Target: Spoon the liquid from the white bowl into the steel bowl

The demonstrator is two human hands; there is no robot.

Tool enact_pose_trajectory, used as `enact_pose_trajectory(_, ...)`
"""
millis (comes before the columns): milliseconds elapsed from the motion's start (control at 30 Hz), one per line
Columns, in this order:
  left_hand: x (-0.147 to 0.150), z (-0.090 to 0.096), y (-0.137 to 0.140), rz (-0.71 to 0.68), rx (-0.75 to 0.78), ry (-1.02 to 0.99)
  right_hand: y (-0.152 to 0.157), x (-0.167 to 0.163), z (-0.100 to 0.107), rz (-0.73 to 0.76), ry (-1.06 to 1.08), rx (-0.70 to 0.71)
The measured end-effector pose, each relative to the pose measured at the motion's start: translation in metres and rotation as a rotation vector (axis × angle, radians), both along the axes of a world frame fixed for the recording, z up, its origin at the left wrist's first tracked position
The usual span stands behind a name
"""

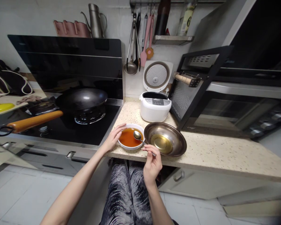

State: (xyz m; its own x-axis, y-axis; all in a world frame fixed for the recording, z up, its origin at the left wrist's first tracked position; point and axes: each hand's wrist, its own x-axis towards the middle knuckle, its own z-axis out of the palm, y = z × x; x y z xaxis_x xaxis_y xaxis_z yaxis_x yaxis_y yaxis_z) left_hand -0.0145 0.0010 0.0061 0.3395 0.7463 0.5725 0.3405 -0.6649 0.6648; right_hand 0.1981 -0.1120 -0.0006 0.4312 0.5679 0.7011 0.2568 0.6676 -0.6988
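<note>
Right hand point(153, 162): pinching metal spoon point(137, 135)
Spoon axis: forward-left, over white bowl point(131, 148)
Left hand point(112, 138): fingers extended, bowl's left rim

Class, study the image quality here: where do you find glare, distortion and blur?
Head view: bright glints on the spoon and metal pan; head view: the oven stretches and leans near the picture's right edge, its knobs smeared; head view: the white bowl looks sharper.

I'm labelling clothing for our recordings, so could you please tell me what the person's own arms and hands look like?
The left hand and right hand are bare, with no gloves. Both forearms show no sleeves, watch or bracelet along their visible length.
</note>
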Motion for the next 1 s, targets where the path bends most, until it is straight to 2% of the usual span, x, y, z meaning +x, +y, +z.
enact_pose_trajectory(233,0.0,0.0,0.001,-0.003,0.0,-0.002,0.001,0.004,0.005,-0.032,0.011,0.041)
enact_pose_trajectory(467,0.0,0.001,0.0,-0.002,-0.005,0.002,0.003,0.021,0.006,-0.093,-0.004,0.083)
enact_pose_trajectory(733,-0.002,-0.002,0.002,0.0,-0.002,0.004,0.007,0.038,0.003,-0.204,-0.113,0.134)
enact_pose_trajectory(1000,-0.002,-0.001,0.001,0.0,-0.008,0.015,0.008,0.041,0.002,-0.278,-0.255,0.169)
